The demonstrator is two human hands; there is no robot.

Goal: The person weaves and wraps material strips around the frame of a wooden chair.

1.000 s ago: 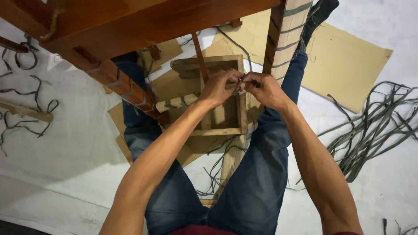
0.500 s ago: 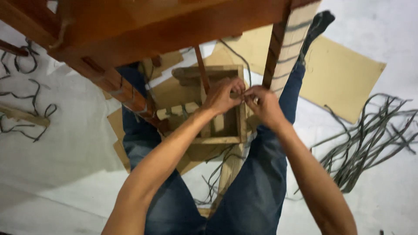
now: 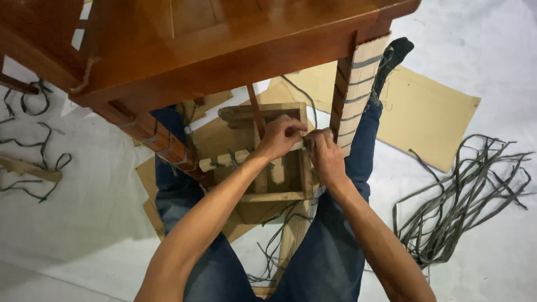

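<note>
Binding step in hand: left hand (image 3: 282, 136) and right hand (image 3: 325, 154), each grip pinched narrow on a strap end (image 3: 305, 144) at the small wooden frame (image 3: 274, 196) (between the knees), next needing steady tension.

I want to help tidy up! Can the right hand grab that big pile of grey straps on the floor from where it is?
Probably not without leaning: the right hand is at the wooden frame, and the grey straps lie well off to the side.
</note>
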